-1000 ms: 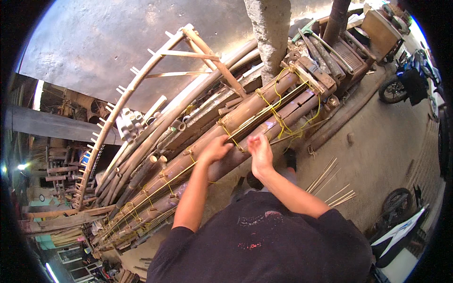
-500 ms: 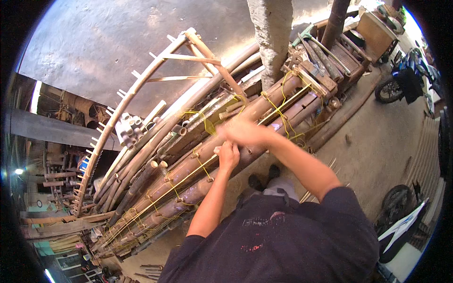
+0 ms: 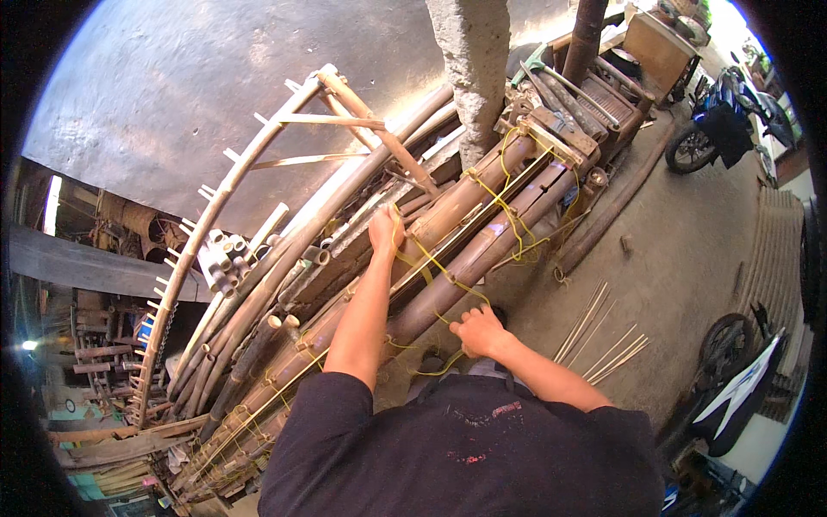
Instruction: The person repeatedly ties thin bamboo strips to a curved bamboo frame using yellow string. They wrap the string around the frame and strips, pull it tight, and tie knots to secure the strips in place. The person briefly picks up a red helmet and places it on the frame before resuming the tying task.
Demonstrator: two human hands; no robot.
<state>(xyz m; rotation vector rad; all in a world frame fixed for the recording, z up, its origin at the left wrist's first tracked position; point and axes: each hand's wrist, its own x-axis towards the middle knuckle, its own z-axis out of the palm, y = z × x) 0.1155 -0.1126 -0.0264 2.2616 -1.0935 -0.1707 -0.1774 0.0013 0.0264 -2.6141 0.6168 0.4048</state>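
Two long brown bamboo poles, the nearer one [image 3: 478, 254] and the farther one [image 3: 457, 209], lie side by side on a slant across the view. A yellow cord [image 3: 433, 261] crosses over them between my hands. My left hand [image 3: 386, 231] is closed on the yellow cord at the far side of the poles. My right hand [image 3: 482, 330] pinches the cord on the near side, close to my body. More yellow cord loops [image 3: 517, 233] wrap the poles farther right. A thin pale strip [image 3: 530, 168] runs lengthwise between the poles.
A curved bamboo frame with pegs [image 3: 231, 185] leans by the grey wall [image 3: 215, 95]. A rough concrete post [image 3: 472, 77] rises behind the poles. Several thin sticks [image 3: 586, 319] lie on the floor at right. A motorbike [image 3: 719, 125] stands farther right.
My hands were together over the poles and have moved apart. The left hand went up to the far side, the right came down toward my body, with cord stretched between.
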